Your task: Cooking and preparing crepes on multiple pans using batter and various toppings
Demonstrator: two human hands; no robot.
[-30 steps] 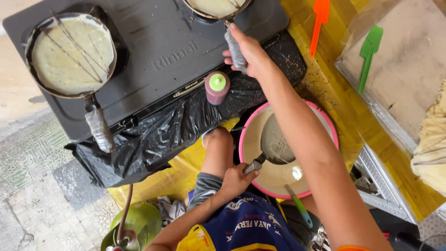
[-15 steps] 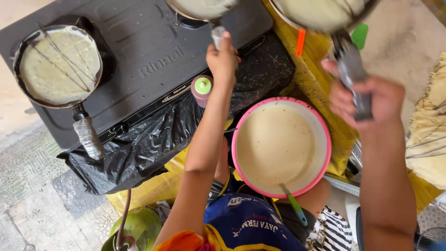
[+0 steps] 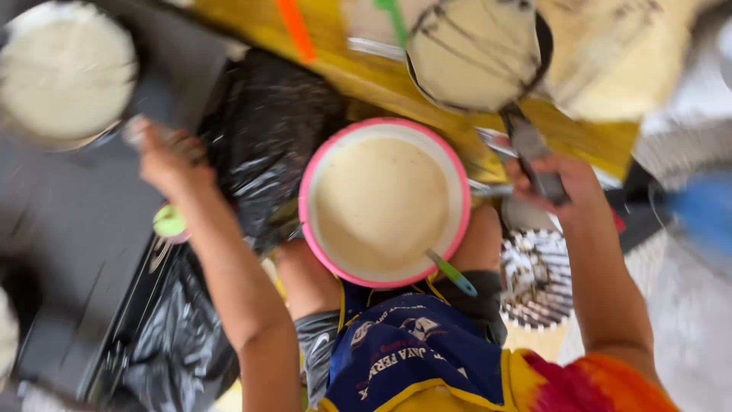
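My right hand grips the metal handle of a small black pan coated with pale batter, held in the air above the far right rim of a pink-rimmed bowl full of batter. My left hand holds the handle of a second pan that sits on the dark stove at the upper left. A green-handled ladle leans in the bowl's near edge. The bowl rests between my knees. The picture is blurred.
A dark stove top fills the left, with black plastic sheeting draped beside it. A small pink cup with a green lid stands near my left wrist. An orange spatula and a green one lie on yellow cloth. A patterned basket sits at right.
The view has swung right and blurred. My right hand has carried its pan lower, toward the bowl's far right rim. My left hand stays on the stove pan's handle.
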